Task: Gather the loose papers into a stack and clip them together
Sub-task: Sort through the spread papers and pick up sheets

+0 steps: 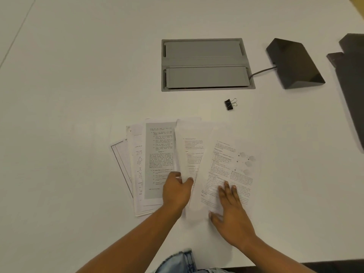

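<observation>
Several loose printed papers (159, 160) lie fanned out and overlapping on the white table (69, 95), near its front edge. My left hand (176, 191) rests on the middle sheets, its fingers curled over the edge of one sheet. My right hand (230, 211) lies flat with fingers spread on the rightmost sheet (230, 164). A black binder clip (229, 104) with wire handles lies alone on the table beyond the papers, to the upper right, apart from both hands.
A grey cable hatch (204, 64) is set into the table behind the papers. A dark wedge-shaped box (293, 64) with a cable sits to its right. Dark foam pieces (352, 85) lie at the right edge.
</observation>
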